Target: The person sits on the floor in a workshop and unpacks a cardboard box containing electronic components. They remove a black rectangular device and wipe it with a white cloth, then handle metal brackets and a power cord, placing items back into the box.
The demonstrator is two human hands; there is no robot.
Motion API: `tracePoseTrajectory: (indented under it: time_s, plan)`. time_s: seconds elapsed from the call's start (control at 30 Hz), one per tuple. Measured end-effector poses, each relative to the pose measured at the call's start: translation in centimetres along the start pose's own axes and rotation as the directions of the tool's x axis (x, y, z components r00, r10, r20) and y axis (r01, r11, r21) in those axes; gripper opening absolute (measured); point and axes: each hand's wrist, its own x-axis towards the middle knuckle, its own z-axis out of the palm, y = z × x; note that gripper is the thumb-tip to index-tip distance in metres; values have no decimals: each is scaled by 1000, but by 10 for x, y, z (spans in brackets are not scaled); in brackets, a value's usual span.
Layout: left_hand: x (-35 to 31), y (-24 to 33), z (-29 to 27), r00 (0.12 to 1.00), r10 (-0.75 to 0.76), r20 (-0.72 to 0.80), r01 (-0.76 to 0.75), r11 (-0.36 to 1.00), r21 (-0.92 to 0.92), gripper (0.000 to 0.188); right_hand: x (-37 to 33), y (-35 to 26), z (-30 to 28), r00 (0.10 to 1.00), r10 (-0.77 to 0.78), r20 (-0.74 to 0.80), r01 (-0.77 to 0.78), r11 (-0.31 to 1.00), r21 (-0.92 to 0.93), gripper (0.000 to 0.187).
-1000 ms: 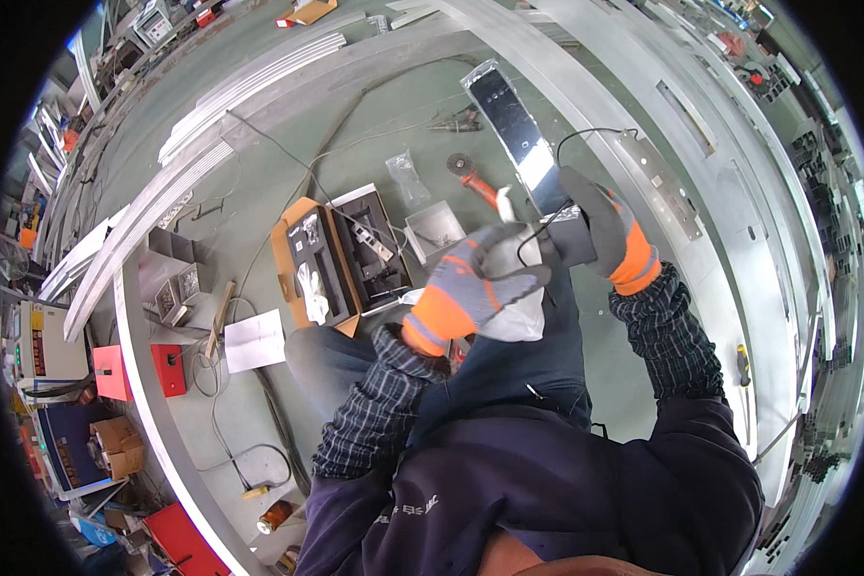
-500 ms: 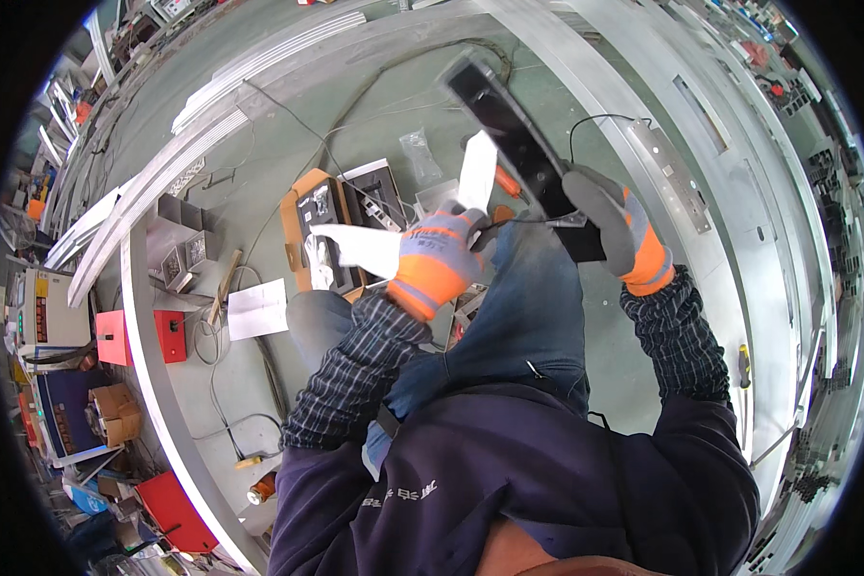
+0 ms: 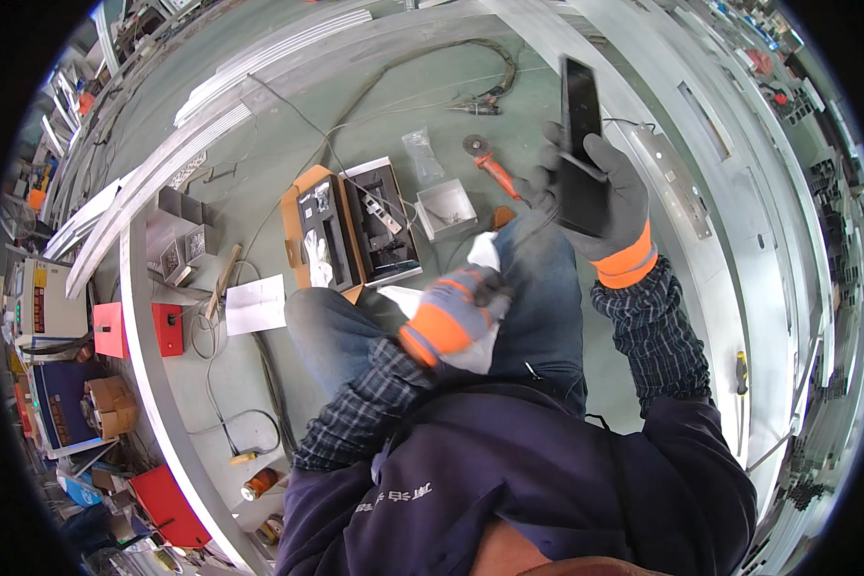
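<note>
My right hand (image 3: 628, 204), in a grey and orange glove, grips a long, flat, glossy black panel (image 3: 583, 104) held nearly upright, with fingers on one side and thumb across it. A black cable seems to run near its lower end. My left hand (image 3: 448, 319), gloved alike and blurred, is closed on a crumpled white cloth or paper (image 3: 485, 252) over my lap. Its ends stick out above and below the fist. An open carton (image 3: 296, 230) with black foam inserts lies beyond my left knee, with small metal parts in the foam.
An orange angle grinder (image 3: 495, 175) lies on the floor beside a small white box (image 3: 444, 213). A clear plastic bag (image 3: 420, 154) and a drill (image 3: 485, 106) are farther off. Metal beams (image 3: 154, 365) border the left and right. A white sheet (image 3: 255, 305) lies near loose cables.
The black panel has turned more upright, and my right hand now shows its thumb over it. My left hand has dropped toward my lap with the white cloth or paper, uncovering the grinder and white box.
</note>
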Motion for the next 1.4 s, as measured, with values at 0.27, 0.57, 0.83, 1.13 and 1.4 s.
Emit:
tracePoseTrajectory:
  time_s: [0.27,0.57,0.83,1.13,1.4]
  plan:
    - [-16,-40,-63,960,75,-270,89,832,547,17,-13,-12,13,999,27,-26,-29,997,-68,39]
    - [19,4,-47,957,-123,-262,-70,780,-621,18,-26,61,-6,993,119,-16,-101,756,-647,33]
    - [17,-3,-46,974,-29,-226,-58,928,-368,23,-24,81,-17,988,-68,137,152,358,-921,24]
    - [-16,-21,-95,931,-188,-312,1,858,-513,44,-33,71,-54,987,-22,-159,-54,884,-464,27]
    - [-37,-16,-103,953,-142,-267,-36,825,-564,54,-28,81,-45,981,62,-185,-95,979,-179,37]
